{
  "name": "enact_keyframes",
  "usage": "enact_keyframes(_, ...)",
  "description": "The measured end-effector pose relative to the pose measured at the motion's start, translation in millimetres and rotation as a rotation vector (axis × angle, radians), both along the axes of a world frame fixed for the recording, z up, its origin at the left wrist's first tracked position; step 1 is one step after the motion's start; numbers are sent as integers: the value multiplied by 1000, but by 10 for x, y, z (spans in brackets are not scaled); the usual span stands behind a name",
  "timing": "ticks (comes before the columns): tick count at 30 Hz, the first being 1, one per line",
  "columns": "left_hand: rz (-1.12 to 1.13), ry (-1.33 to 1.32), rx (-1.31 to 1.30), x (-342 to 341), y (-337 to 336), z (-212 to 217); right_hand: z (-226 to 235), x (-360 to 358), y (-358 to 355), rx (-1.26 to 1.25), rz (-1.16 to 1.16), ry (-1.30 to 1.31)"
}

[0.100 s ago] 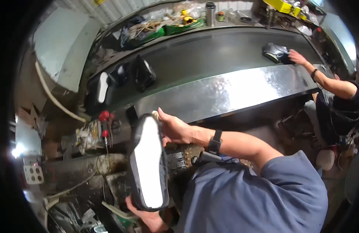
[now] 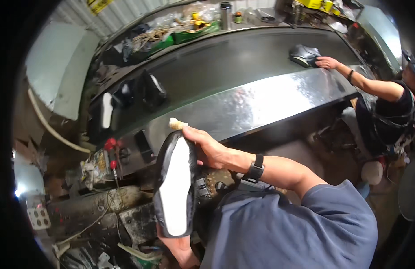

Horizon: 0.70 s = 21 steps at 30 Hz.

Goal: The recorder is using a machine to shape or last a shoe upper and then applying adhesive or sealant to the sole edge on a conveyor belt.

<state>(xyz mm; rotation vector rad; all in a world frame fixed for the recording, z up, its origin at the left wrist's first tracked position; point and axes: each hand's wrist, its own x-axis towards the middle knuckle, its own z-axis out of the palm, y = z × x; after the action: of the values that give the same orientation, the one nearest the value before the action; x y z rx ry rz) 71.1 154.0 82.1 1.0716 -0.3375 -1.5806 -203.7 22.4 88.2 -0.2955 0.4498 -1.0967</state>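
I hold a black shoe (image 2: pixel 174 193) sole-up in front of me, its white sole facing the camera. My left hand (image 2: pixel 179 250) grips its near end from below, at the bottom of the picture. My right hand (image 2: pixel 204 144), with a black watch on the wrist, is closed over the far tip of the shoe and pinches a small pale yellowish pad (image 2: pixel 177 123) against it. Both hands are just in front of the shiny metal edge (image 2: pixel 270 101) of a long conveyor.
The dark conveyor belt (image 2: pixel 225 62) carries several black shoes at its left end (image 2: pixel 151 89). At the far right a co-worker's hand (image 2: pixel 327 62) rests on another black shoe (image 2: pixel 304 54). Red knobs (image 2: pixel 111 144), cables and machine parts lie below left. Cluttered items line the back.
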Motion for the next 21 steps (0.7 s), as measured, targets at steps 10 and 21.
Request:
enact_keyframes(10, -386, 124, 496, -1140, -813, 39, 311, -1049, 500, -138, -283, 558)
enact_keyframes(21, -722, -421, 90, -1489, -1722, -5, 371, -3776, -303, -50, -1284, 1657)
